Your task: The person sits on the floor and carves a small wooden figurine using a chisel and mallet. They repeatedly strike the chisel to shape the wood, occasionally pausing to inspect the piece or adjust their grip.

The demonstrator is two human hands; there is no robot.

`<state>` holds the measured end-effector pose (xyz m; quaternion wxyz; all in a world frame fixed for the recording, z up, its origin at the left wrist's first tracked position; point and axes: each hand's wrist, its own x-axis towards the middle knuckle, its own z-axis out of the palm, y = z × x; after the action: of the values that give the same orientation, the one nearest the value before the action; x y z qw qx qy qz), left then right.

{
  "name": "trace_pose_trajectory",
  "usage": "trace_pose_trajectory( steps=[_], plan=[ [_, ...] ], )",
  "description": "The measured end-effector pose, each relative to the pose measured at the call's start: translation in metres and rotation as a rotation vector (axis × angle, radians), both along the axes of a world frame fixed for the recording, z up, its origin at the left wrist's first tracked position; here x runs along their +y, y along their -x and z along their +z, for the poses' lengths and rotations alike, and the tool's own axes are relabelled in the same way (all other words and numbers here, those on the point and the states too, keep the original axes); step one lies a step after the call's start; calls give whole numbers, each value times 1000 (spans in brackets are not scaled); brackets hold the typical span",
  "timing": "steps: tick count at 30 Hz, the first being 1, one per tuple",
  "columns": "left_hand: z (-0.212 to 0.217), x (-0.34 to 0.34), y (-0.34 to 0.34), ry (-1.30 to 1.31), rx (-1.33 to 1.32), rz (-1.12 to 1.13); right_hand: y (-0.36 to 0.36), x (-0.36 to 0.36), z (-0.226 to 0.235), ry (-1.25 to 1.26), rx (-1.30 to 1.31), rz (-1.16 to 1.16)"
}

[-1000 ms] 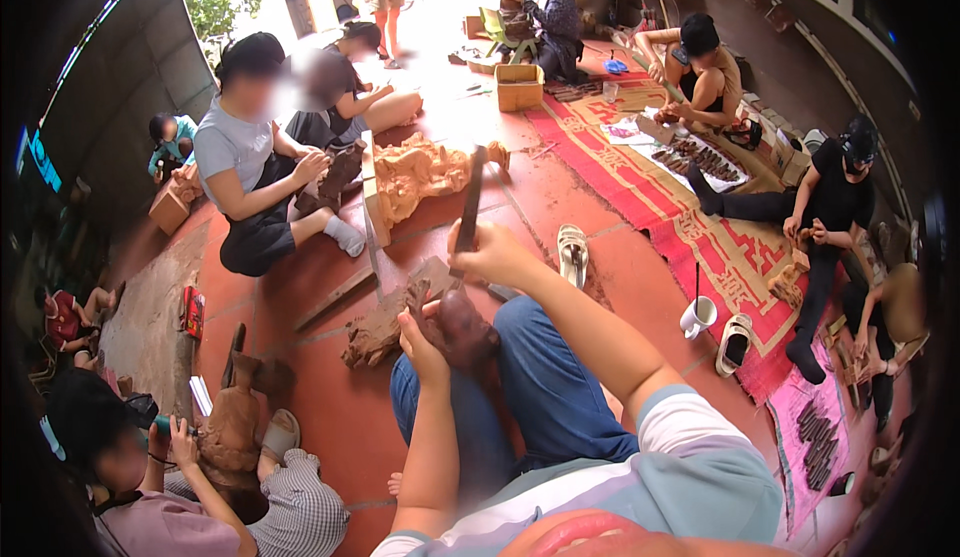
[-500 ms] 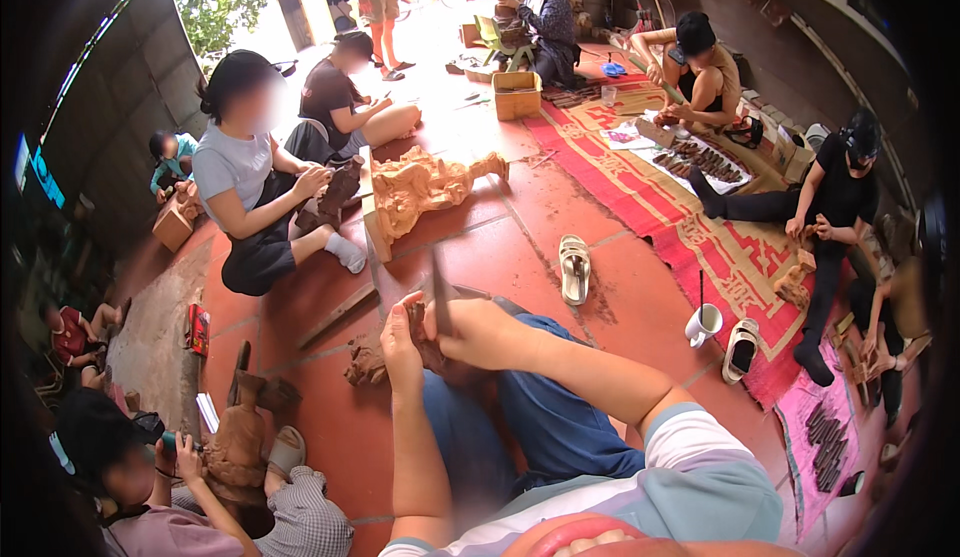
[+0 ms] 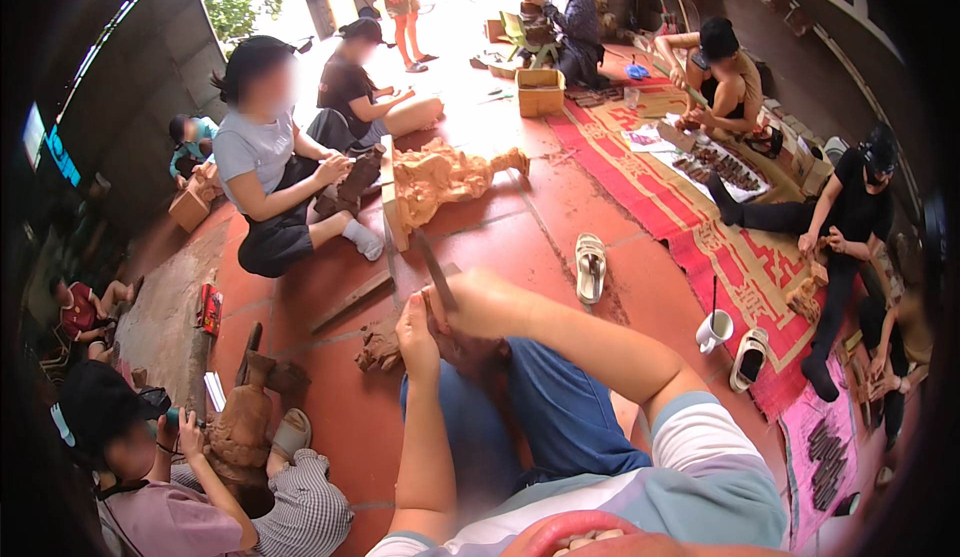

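Observation:
Above my lap, my left hand [image 3: 417,342] is closed, upright, against a brown carved wooden piece that lies mostly behind the fingers. Close beside it, my right hand [image 3: 487,304] is wrapped round a dark, flat, narrow tool [image 3: 437,275]; its free end points up and away. Motion blurs the right fingers, and I cannot tell whether the tool is a file or a blade. A reddish-brown carved piece [image 3: 380,345] shows just left of my left hand, above the floor tiles. Whether it joins the held piece is hidden.
A large carved wooden figure [image 3: 445,185] lies ahead on red tiles. A wooden strip [image 3: 352,302], a sandal [image 3: 590,269] and a white mug [image 3: 713,327] are nearer. Several people sit around, one at lower left by a carved figure [image 3: 240,437]. A red patterned mat [image 3: 690,222] stretches right.
The whole view has shifted slightly, so surroundings sit farther right. My right hand has moved a little, and the tool now leans more to the left. Both hands keep their hold.

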<state>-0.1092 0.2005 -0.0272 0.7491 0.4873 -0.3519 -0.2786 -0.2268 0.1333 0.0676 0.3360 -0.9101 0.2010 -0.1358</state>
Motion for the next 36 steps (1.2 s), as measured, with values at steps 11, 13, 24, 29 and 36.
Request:
trace_pose_trajectory(
  steps=[11,13,24,29,36],
  plan=[
    [-2,-5,-7,51,-10,-4,1,-4,-7,38,-225,143],
    [7,0,1,55,92,-15,-1,1,-8,100,-81,105],
    [7,-2,6,16,185,-9,-10,-27,-6,24,36,-61],
    [-21,-10,-13,99,66,-14,-12,9,-25,267,-83,88],
    [-8,-8,-4,109,160,-11,-12,18,-8,201,-96,-2]
  ],
)
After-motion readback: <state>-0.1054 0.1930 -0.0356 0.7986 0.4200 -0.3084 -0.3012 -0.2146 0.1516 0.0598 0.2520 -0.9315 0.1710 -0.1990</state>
